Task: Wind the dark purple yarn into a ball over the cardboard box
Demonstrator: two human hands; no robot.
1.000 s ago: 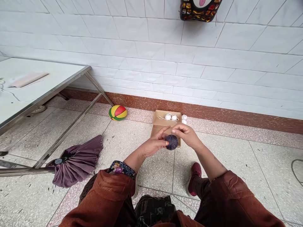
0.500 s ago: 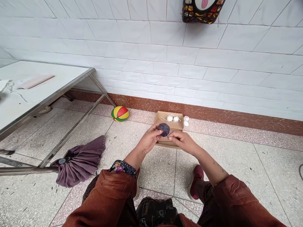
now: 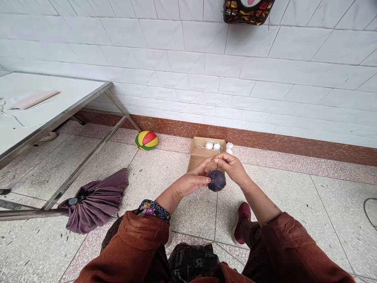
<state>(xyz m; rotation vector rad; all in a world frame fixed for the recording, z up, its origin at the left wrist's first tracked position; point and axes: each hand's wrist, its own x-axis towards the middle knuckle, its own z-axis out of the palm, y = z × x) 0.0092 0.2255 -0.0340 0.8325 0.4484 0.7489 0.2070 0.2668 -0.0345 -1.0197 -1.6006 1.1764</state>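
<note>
The left hand (image 3: 191, 182) was grasping the dark yarn ball (image 3: 217, 182), its thumb against the ball's near-left side, while the right hand (image 3: 235, 169), just above and to the right, was pinching the strand (image 3: 217, 167) that rose from the ball's top. The step looked like winding; doing it well called for light, even tension on the strand, a loose left grip so the ball could be turned, and crossing wraps at changing angles to keep it round.

Beyond the hands, the open cardboard box (image 3: 196, 160) was partly covered by them, so its near part could not be made out. The white yarn balls (image 3: 209, 145) lay at its far end. The left fingertips behind the ball were hidden, and the strand's end was lost at the right fingers. Well above the hands, a patterned bag (image 3: 246, 15) was cut off.
</note>
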